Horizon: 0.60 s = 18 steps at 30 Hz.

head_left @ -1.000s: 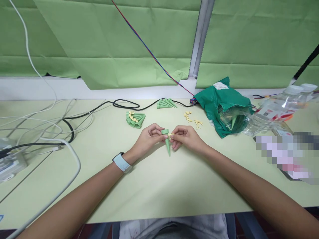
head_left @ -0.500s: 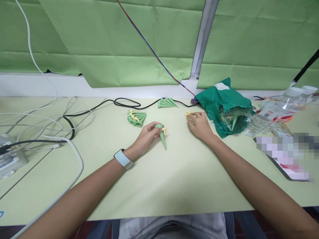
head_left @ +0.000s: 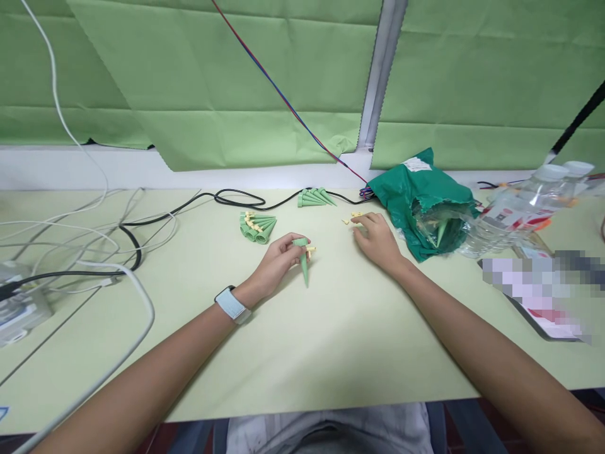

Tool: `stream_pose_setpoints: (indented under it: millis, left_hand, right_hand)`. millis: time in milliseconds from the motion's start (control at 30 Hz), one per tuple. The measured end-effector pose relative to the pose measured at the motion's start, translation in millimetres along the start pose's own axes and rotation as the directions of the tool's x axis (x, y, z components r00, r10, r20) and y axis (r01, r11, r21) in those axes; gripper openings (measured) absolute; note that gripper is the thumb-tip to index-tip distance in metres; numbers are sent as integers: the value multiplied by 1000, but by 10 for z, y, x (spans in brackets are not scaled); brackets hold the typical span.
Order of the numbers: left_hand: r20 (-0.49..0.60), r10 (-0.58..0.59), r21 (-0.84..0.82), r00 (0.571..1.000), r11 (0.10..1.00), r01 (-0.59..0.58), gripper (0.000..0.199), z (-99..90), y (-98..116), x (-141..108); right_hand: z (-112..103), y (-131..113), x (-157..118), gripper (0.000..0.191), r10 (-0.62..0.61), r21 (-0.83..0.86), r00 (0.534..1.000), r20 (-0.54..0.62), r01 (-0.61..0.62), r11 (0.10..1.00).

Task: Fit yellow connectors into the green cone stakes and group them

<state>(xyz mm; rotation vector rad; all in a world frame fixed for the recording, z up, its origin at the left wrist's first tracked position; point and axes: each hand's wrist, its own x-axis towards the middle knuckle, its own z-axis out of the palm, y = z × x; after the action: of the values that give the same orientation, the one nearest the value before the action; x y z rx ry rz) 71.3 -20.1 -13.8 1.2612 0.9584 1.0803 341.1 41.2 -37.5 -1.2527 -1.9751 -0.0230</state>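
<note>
My left hand is closed round a green spike, its tip pointing down toward me and a small yellow piece sticking out at its side. Over the table, my right hand has its fingers curled beside a few small yellow pieces; whether its fingertips hold one is too small to tell. Several green spikes with yellow pieces lie fanned out beyond my left hand. Farther back, between the hands, lies a row of plain green spikes.
An open green bag with a spike inside sits right of my right hand. Plastic bottles and a flat pixelated object are at the right. White and black cables and a power strip occupy the left.
The spike in my left hand has turned so that its tip points more straight toward me. A small yellow piece now shows just left of my right fingertips.
</note>
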Motion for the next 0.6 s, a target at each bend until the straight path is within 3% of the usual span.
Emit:
stream_pose_setpoints:
  millis: [133,300,400,600]
  left_hand:
    - [11,-5,-29,1000,1000,5,20,0,13,-9]
    - [12,26,-32,1000,999,-26,25,1,5,-2]
    - [29,25,-52,999,998,-24,26,7,5,-1]
    - [-2,-5,-7,1000,1000,5,31,31,36,-14]
  right_hand:
    - [-4,-249,-86,17,10,337,1000,2,-10,941]
    - [66,-620,-247,13,83,684,966,246,-233,691]
    - [78,-745,-285,16,73,750,951,300,-282,599]
    - [53,-802,-256,20,58,751,955,290,-265,605]
